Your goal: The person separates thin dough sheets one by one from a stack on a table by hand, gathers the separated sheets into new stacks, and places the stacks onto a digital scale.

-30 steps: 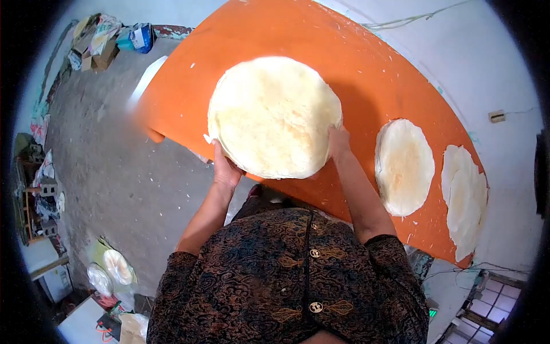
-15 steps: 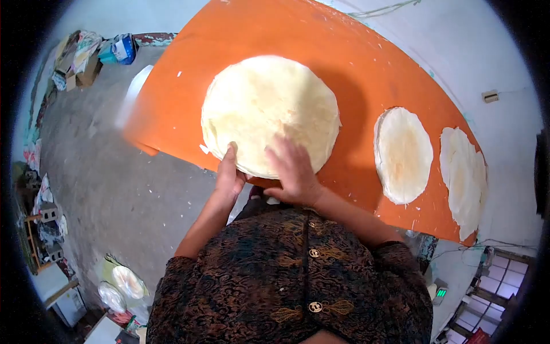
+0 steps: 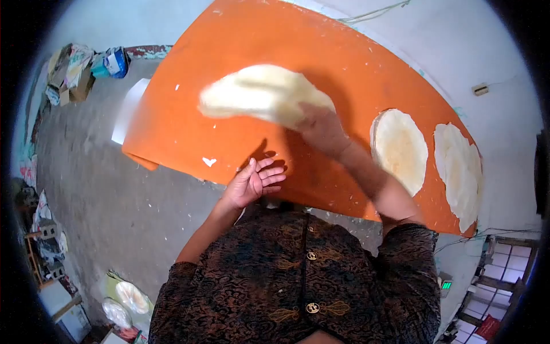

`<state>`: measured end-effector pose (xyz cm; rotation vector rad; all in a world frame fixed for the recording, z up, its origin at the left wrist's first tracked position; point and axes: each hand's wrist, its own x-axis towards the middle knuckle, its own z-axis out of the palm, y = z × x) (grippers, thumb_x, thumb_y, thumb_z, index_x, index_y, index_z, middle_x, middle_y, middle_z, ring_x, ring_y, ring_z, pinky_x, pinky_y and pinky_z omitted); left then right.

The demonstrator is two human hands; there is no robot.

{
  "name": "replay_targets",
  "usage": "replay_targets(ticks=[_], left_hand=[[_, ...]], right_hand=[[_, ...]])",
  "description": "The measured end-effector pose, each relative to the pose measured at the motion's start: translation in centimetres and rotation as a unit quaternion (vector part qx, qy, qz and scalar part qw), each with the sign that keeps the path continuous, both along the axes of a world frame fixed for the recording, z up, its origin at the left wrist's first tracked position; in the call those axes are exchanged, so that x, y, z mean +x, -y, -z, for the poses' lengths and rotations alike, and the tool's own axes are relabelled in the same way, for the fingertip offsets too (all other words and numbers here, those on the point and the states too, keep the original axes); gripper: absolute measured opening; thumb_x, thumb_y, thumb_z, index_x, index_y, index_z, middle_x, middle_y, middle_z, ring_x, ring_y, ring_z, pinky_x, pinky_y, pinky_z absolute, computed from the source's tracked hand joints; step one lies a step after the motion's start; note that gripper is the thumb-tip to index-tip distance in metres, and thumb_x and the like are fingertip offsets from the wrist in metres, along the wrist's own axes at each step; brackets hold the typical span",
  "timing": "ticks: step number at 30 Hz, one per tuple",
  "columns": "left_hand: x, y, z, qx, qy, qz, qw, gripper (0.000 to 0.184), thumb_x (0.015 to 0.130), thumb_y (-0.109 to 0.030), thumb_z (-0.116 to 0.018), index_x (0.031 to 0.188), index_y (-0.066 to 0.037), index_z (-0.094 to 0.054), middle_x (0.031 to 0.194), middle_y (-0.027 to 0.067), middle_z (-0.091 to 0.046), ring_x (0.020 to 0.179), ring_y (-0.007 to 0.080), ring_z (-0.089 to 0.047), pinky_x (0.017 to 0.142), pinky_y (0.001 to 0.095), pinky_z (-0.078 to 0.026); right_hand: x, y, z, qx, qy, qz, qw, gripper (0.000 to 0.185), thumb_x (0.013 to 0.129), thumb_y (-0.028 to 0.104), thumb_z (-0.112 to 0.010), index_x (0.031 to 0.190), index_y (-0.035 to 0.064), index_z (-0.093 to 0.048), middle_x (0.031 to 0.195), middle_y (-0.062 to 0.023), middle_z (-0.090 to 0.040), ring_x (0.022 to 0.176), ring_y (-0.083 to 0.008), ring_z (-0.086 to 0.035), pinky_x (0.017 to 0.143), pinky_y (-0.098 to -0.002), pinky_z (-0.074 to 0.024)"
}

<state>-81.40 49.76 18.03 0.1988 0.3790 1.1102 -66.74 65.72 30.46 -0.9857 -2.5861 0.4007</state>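
A thick pale stack of round thin flatbreads [image 3: 258, 92] is over the orange cloth-covered table [image 3: 189, 132], blurred by motion. It looks narrower, as if folded or tipped; I cannot tell which. My right hand [image 3: 325, 131] grips its near right edge, the fingertips partly hidden against the bread. Nearer my body, at the table's front edge, my left hand [image 3: 259, 182] is palm up with fingers apart, holding nothing. To the right lie another flatbread stack [image 3: 399, 152] and an uneven pile of flatbread sheets [image 3: 458, 175].
White bread scraps [image 3: 209, 162] dot the cloth. Beyond the table's left edge shows a white panel [image 3: 129, 112]. A cardboard box and bags [image 3: 80, 86] stand by the wall. Round plastic-wrapped packs [image 3: 132, 297] lie on the lower left floor.
My right hand has moved away from my body and right, with the stack's near side lifted or folded over. My left hand has let go of the stack and opened.
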Motion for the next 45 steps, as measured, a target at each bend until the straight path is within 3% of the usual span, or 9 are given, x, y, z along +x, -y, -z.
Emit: replay_targets(ticks=[2, 4, 8, 9, 16, 25, 28, 36, 45], left_hand=[[-0.1, -1.0, 1.4, -0.018, -0.016, 0.0, 1.0, 0.062, 0.083, -0.056, -0.041, 0.123, -0.008, -0.039, 0.124, 0.0154, -0.045, 0.115, 0.0287, -0.043, 0.093, 0.0448, -0.034], [0.1, -2.3, 2.6, -0.027, -0.029, -0.011, 0.999, 0.069, 0.079, -0.059, -0.045, 0.123, -0.008, -0.039, 0.123, 0.0149, -0.045, 0.114, 0.029, -0.043, 0.094, 0.0447, -0.033], [-1.0, -5.2, 4.1, -0.029, 0.033, -0.062, 0.997, 0.075, 0.071, -0.057, -0.058, 0.124, -0.008, -0.038, 0.123, 0.0131, -0.046, 0.115, 0.0281, -0.043, 0.095, 0.0462, -0.033], [-0.4, -4.9, -1.5, -0.008, 0.016, -0.158, 0.987, 0.073, 0.07, -0.052, -0.064, 0.123, -0.008, -0.04, 0.123, 0.0131, -0.046, 0.114, 0.0276, -0.043, 0.096, 0.0473, -0.032], [-2.8, -3.2, 1.7, -0.136, -0.06, -0.128, 0.98, 0.047, 0.082, -0.026, -0.057, 0.118, 0.0, -0.044, 0.116, 0.014, -0.051, 0.107, 0.0269, -0.049, 0.091, 0.0407, -0.04], [-1.9, -2.4, 1.4, -0.128, -0.127, -0.136, 0.974, 0.038, 0.088, -0.023, -0.045, 0.118, -0.001, -0.044, 0.114, 0.0148, -0.052, 0.102, 0.0274, -0.053, 0.086, 0.0415, -0.044], [-1.9, -1.9, 1.0, -0.116, -0.096, -0.116, 0.982, 0.04, 0.089, -0.025, -0.043, 0.121, -0.001, -0.042, 0.116, 0.0144, -0.051, 0.104, 0.0273, -0.052, 0.087, 0.0407, -0.044], [-1.1, -0.8, 3.0, -0.142, -0.157, -0.116, 0.97, 0.042, 0.087, -0.025, -0.048, 0.12, 0.002, -0.042, 0.115, 0.0147, -0.052, 0.103, 0.026, -0.052, 0.088, 0.0396, -0.043], [9.5, 0.1, -13.6, -0.08, -0.201, -0.152, 0.964, 0.04, 0.077, -0.013, -0.057, 0.113, 0.0, -0.048, 0.11, 0.0133, -0.055, 0.102, 0.0249, -0.053, 0.09, 0.0373, -0.042]], right_hand=[[-0.1, -1.6, -6.6, -0.116, -0.131, -0.022, 0.984, 0.025, 0.075, 0.006, -0.058, 0.1, 0.0026, -0.059, 0.084, -0.0039, -0.062, 0.079, -0.0132, -0.056, 0.072, -0.0285, -0.0458], [1.2, -2.5, -11.5, -0.318, -0.182, 0.108, 0.924, 0.026, 0.076, 0.008, -0.06, 0.101, 0.0026, -0.058, 0.091, -0.0016, -0.06, 0.082, -0.014, -0.056, 0.073, -0.0295, -0.0464], [4.6, -1.3, -14.4, -0.386, -0.416, 0.188, 0.802, 0.043, 0.077, 0.01, -0.06, 0.117, 0.002, -0.047, 0.105, -0.0079, -0.057, 0.093, -0.0194, -0.055, 0.08, -0.0334, -0.0454], [6.0, -1.3, -13.0, -0.416, -0.44, 0.224, 0.763, 0.044, 0.077, 0.01, -0.06, 0.118, 0.0018, -0.046, 0.107, -0.0083, -0.056, 0.096, -0.0202, -0.055, 0.082, -0.034, -0.0446], [15.9, 3.0, 10.3, -0.596, -0.492, 0.326, 0.545, 0.04, 0.082, 0.011, -0.056, 0.116, -0.0054, -0.044, 0.112, -0.0174, -0.052, 0.099, -0.0279, -0.054, 0.085, -0.0386, -0.045], [16.8, 6.0, 15.0, -0.588, -0.473, 0.295, 0.586, 0.034, 0.085, 0.011, -0.052, 0.115, -0.0033, -0.045, 0.111, -0.016, -0.054, 0.099, -0.026, -0.054, 0.086, -0.0373, -0.0447], [16.1, 5.7, 10.7, -0.651, -0.581, 0.238, 0.427, 0.037, 0.089, 0.018, -0.046, 0.12, -0.002, -0.041, 0.115, -0.0153, -0.052, 0.102, -0.0249, -0.052, 0.087, -0.0368, -0.0438], [18.1, 6.0, 17.1, -0.594, -0.517, 0.277, 0.55, 0.038, 0.09, 0.02, -0.043, 0.122, -0.001, -0.04, 0.118, -0.0134, -0.05, 0.104, -0.0244, -0.052, 0.088, -0.0366, -0.0431], [26.3, 12.0, 7.6, -0.673, -0.614, 0.143, 0.387, 0.047, 0.08, 0.018, -0.054, 0.12, -0.0029, -0.041, 0.112, -0.0154, -0.053, 0.103, -0.0268, -0.053, 0.089, -0.0384, -0.0423]])
